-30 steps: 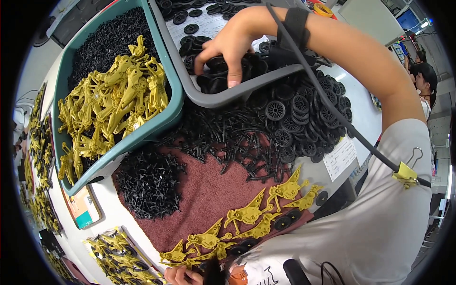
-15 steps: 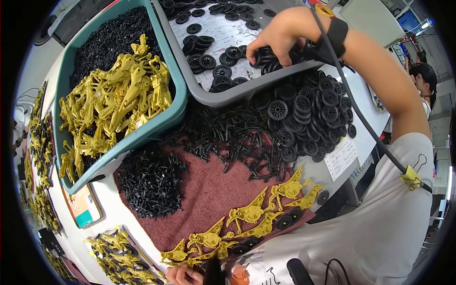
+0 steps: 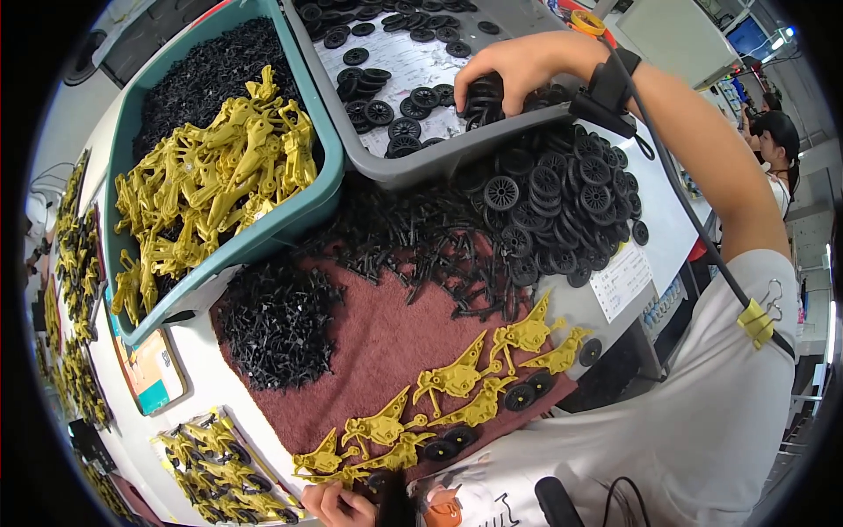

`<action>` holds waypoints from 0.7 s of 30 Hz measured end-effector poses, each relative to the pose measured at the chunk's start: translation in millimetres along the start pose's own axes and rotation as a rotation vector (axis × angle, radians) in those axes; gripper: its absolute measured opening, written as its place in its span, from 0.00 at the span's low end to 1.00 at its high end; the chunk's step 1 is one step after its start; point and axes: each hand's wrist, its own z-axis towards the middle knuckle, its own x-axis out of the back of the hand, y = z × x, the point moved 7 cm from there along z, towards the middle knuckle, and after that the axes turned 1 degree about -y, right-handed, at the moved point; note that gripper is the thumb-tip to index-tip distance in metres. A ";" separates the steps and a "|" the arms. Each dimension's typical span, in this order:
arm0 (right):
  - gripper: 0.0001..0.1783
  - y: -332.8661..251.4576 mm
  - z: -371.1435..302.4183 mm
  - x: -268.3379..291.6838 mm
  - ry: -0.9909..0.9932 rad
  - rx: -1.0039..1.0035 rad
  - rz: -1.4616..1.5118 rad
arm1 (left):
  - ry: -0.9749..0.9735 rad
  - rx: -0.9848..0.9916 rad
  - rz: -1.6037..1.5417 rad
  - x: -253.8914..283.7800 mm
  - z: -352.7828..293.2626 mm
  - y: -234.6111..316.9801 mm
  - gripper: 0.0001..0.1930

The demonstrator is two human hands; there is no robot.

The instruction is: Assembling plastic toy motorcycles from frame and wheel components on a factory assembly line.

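My right hand [image 3: 518,72] reaches into the grey bin [image 3: 386,174], its fingers curled down round a clump of black toy wheels [image 3: 482,98]. More spoked wheels [image 3: 379,112] lie loose in that bin. Low in the view, my left hand [image 3: 338,504] has its fingers curled beside the nearest yellow plastic frame halves; what it holds, if anything, is hidden. Several yellow frame halves [image 3: 452,376] lie in slanting rows on the red-brown cloth [image 3: 369,325]. Black wheels [image 3: 520,397] sit in pairs along the cloth's near edge.
A teal bin [image 3: 332,180] holds yellow parts and small black pieces. Heaps of black clips [image 3: 277,329], black rods [image 3: 421,250] and wheels [image 3: 562,206] surround the cloth. Assembled yellow toys [image 3: 219,470] lie at lower left. A cable [image 3: 676,189] hangs past my right arm.
My right hand has drawn its fingers closer round the wheels in the grey bin. My left hand stays low beside the yellow parts. The whole view has shifted slightly.
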 end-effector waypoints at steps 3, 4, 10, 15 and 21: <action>0.30 0.2 -5.4 7.0 0.068 0.026 0.054 | 0.039 -0.042 -0.025 -0.6 -0.4 -1.7 0.06; 0.29 1.1 -7.5 10.2 0.093 0.043 0.095 | 0.070 -0.076 -0.050 -0.2 -0.1 -1.5 0.06; 0.33 0.6 -37.4 54.3 0.280 0.269 0.200 | 0.122 -0.172 -0.086 -1.8 -0.2 -4.0 0.06; 0.27 -21.5 -88.1 55.8 0.464 0.125 0.601 | 0.122 -0.069 -0.098 0.6 -12.4 -12.2 0.05; 0.26 -31.5 -148.8 -5.3 0.466 0.160 0.572 | -0.056 0.023 -0.056 -3.3 -14.3 -13.8 0.11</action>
